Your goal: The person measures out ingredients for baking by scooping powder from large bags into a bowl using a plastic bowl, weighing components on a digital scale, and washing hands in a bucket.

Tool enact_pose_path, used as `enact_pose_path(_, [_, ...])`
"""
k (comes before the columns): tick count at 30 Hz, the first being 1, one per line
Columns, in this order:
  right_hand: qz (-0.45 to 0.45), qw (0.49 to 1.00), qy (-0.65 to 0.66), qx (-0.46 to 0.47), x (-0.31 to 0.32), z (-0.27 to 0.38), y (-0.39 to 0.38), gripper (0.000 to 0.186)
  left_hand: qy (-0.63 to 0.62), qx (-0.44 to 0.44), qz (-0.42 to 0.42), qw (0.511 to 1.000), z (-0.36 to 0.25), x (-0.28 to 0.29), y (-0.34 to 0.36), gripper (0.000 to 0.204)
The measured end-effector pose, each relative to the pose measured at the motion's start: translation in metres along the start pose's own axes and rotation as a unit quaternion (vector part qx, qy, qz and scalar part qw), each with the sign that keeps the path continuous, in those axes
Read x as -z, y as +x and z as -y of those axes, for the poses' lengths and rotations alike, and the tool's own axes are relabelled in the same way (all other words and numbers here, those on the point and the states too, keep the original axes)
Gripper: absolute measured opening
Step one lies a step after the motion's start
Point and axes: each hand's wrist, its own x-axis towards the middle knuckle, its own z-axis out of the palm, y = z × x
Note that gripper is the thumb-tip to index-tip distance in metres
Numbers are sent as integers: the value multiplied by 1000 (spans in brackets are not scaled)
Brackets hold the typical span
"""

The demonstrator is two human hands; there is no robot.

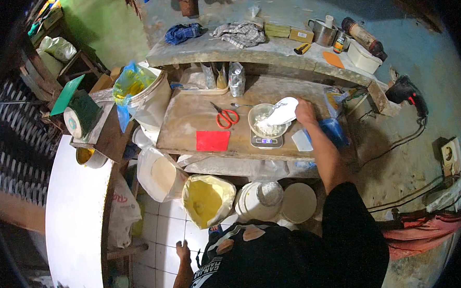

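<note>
We see the right hand (305, 111) gripping a white scoop (282, 111) tipped over the bowl (263, 120) of white powder, which sits on a small scale (266, 140) on the table (187, 115) (red-handled scissors (227, 116) lie just beside). The left hand is out of view.

I see open table (187, 117) left of the scissors (227, 117) & red card (212, 141); bowl (263, 122) on scale (266, 140) blocks mid, bags (236, 78) crowd the back edge.
</note>
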Motion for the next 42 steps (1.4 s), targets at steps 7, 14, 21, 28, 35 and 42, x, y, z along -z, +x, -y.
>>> enact_pose_path(7, [20, 999, 41, -25, -9, -13, 1, 34, 2, -106, 95, 990, -82, -62, 1, 51])
enact_pose_path(14, [-6, 1000, 21, -8, -8, -19, -3, 28, 111, -122, 161, 973, -40, -49, 14, 52])
enact_pose_path(21, [8, 998, 44, -37, -9, -9, -6, 29, 154, -103, 74, 980, 6, -21, 18, 41])
enact_pose_path(28, [26, 999, 15, -11, -6, -1, -15, 32, 149, 0, 177, 973, -31, -19, 10, 48])
enact_pose_path(35, [27, 995, 78, -56, 7, 0, -18, 36, 42, -41, 130, 990, -34, -11, 9, 44])
enact_pose_path(42, [21, 999, -5, -33, 4, 0, -17, 31, 52, -8, 162, 985, -41, -14, -3, 43])
